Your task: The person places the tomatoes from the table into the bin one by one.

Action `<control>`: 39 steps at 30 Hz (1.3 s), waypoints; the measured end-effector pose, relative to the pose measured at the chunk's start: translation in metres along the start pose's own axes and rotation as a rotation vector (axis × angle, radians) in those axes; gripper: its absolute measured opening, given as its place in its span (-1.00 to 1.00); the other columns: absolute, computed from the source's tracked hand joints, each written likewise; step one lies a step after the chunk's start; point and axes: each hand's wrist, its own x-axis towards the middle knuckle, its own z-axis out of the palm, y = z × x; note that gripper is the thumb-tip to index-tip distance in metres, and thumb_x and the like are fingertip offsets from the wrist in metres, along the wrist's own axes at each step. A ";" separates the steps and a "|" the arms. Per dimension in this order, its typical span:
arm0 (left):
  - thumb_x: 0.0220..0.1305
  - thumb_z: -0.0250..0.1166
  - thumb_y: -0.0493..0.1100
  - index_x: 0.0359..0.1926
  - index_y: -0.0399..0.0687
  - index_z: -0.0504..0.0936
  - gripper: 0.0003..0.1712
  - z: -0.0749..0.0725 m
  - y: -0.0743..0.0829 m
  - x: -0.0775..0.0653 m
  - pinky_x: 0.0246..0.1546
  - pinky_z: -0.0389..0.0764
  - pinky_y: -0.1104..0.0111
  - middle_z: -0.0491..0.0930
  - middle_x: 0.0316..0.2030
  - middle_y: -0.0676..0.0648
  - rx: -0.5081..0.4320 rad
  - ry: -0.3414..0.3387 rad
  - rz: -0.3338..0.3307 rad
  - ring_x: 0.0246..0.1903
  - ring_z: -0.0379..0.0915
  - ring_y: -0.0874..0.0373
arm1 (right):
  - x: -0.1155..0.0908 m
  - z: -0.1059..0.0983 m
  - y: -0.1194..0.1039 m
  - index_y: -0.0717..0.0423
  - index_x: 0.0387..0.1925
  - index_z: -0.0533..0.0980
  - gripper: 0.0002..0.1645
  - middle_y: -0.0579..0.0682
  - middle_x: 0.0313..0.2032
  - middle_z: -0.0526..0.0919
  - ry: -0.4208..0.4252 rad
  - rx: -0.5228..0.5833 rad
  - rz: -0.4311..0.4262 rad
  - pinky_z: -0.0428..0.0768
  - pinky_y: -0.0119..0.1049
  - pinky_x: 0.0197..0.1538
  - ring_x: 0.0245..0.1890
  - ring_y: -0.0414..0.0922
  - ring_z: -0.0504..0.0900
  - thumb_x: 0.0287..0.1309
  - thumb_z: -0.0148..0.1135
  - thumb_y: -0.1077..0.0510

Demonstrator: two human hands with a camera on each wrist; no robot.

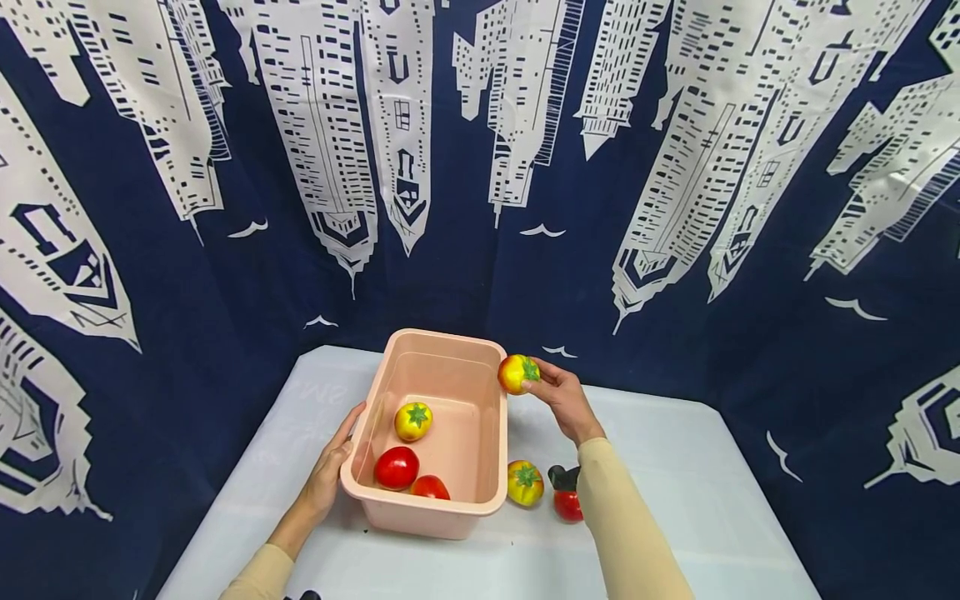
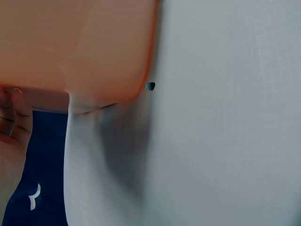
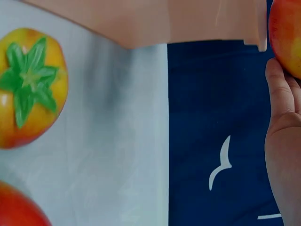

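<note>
My right hand [image 1: 567, 402] holds a yellow-red tomato [image 1: 516, 374] with a green star-shaped top, just over the right rim of a pink plastic bin [image 1: 492, 450]. In the right wrist view that held tomato [image 3: 288, 33] shows at the upper right, against the fingers. My left hand [image 1: 326, 471] grips the bin's left side, fingertips at the rim. Inside the bin lie a yellow tomato [image 1: 413, 422] with a green top and a glossy red fruit [image 1: 397, 467]. Another red fruit [image 1: 431, 487] is partly hidden by the near wall.
On the white table [image 1: 645, 550], right of the bin, sit a yellow-red tomato [image 1: 525, 483] and a red fruit [image 1: 567, 506] partly covered by the right sleeve and a black object [image 1: 562, 477]. A dark blue curtain [image 1: 450, 292] with printed white buildings hangs behind.
</note>
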 end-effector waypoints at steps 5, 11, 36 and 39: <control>0.32 -0.23 -0.07 0.53 0.27 -0.04 -0.26 -0.001 0.000 0.000 0.34 0.03 -0.25 -0.10 0.54 -0.13 0.003 -0.007 0.000 0.43 -0.02 -0.17 | 0.002 0.009 -0.003 0.15 0.30 0.38 -0.30 0.15 0.24 0.52 -0.024 0.005 -0.021 0.50 -0.31 0.23 0.12 -0.17 0.56 0.11 0.35 0.21; 0.32 -0.23 -0.09 0.53 0.27 -0.04 -0.26 -0.002 -0.001 0.001 0.35 -0.01 -0.21 -0.12 0.55 -0.10 -0.020 -0.014 0.001 0.44 0.00 0.03 | 0.007 0.018 -0.007 0.18 0.29 0.40 -0.29 0.18 0.24 0.52 -0.037 0.028 -0.038 0.54 -0.38 0.16 0.07 -0.19 0.59 0.07 0.37 0.26; 0.28 -0.19 -0.07 0.53 0.27 -0.02 -0.24 0.000 -0.001 0.000 0.29 0.15 -0.30 -0.05 0.53 -0.17 0.020 0.014 -0.007 0.38 0.07 -0.29 | 0.016 0.053 -0.020 0.14 0.31 0.40 -0.23 0.17 0.23 0.53 -0.131 -0.033 -0.068 0.53 -0.25 0.20 0.12 -0.10 0.61 0.01 0.40 0.31; 0.28 -0.19 -0.07 0.53 0.27 -0.03 -0.23 -0.001 -0.001 0.001 0.29 0.14 -0.31 -0.07 0.53 -0.16 0.018 0.007 -0.003 0.39 0.06 -0.29 | 0.017 0.056 -0.019 0.11 0.30 0.42 -0.23 0.16 0.21 0.55 -0.144 -0.049 -0.066 0.55 -0.26 0.18 0.12 -0.09 0.61 -0.01 0.41 0.31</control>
